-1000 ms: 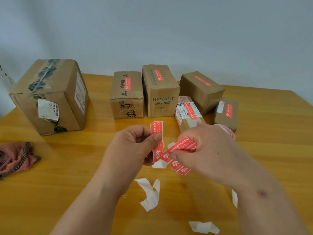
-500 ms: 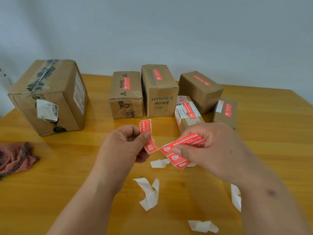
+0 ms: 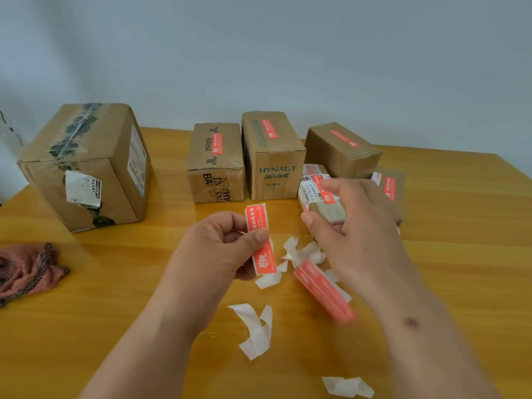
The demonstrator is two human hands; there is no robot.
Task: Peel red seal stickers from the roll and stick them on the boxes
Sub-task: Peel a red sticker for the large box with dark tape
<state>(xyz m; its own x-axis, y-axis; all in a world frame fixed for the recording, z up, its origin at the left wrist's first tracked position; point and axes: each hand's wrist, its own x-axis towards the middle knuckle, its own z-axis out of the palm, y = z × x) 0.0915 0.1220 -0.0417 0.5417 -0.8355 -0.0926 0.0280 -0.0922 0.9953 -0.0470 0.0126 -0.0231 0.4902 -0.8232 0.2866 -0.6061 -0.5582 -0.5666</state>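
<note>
Pinching one red sticker (image 3: 260, 240) upright in my left hand (image 3: 221, 251) keeps its glue off the table (image 3: 446, 240); my right hand (image 3: 354, 226), fingers spread, lets the blurred roll strip (image 3: 324, 290) drop mid-table, near the unsealed big box (image 3: 86, 165) at the left edge.

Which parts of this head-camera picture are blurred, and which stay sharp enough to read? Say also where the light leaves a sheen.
Head view: the red sticker strip below the right hand is smeared by motion blur; that hand is soft too. The sticker pinched in the left hand is sharp, as is the HYNAUT box. A soft sheen lies on the wooden table; shadows are faint.
</note>
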